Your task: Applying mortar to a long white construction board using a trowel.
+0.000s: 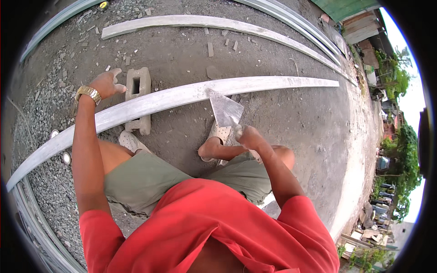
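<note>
My right hand (249,138) is wrapped round the handle of a pointing trowel (226,109). The tip of its grey-smeared triangular blade overlaps the near edge of a long pale beam (173,96); whether it touches, I cannot tell. That beam runs across in front of my knees, over a hollow concrete block (144,82). Just left of the block, beyond the beam, my left hand (107,84) hovers with thumb and fingers apart and nothing visible in them. A gold-coloured watch sits on that wrist.
Another pale beam (200,21) lies farther off on the grey ground. Long metal channels (291,22) stretch along the far side, and more bars (38,223) lie at lower left. Gravel (50,104) covers the left. A yellow tape measure (104,5) rests at the far left.
</note>
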Available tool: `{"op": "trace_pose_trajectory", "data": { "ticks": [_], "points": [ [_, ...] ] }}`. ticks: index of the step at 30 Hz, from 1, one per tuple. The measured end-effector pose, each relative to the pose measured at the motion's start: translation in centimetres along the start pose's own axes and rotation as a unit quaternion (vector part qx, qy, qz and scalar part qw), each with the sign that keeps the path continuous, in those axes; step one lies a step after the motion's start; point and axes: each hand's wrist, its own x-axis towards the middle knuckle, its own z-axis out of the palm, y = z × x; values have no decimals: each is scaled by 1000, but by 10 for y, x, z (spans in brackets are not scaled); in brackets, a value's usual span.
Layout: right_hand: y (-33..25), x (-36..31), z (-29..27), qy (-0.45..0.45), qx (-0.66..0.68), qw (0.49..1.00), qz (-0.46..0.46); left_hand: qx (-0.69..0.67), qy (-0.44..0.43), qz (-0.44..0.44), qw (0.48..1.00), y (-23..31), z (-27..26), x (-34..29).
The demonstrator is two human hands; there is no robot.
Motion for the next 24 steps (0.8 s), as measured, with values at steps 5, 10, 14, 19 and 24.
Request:
{"op": "trace_pose_trajectory", "data": {
  "ticks": [5,10,14,19,24],
  "points": [
    [81,47,-38,3,-8,1000,-4,-41,26,27,998,16,-3,15],
    [148,33,-45,-58,62,993,85,4,17,50,999,42,-5,8],
    [32,-16,-29,-9,-53,995,89,4,-10,36,999,51,-15,6],
    [54,7,-62,-26,102,984,144,48,4,61,997,41,7,27],
    [67,3,-80,-63,203,951,224,51,-22,62,997,47,1,27]
  ]
}}
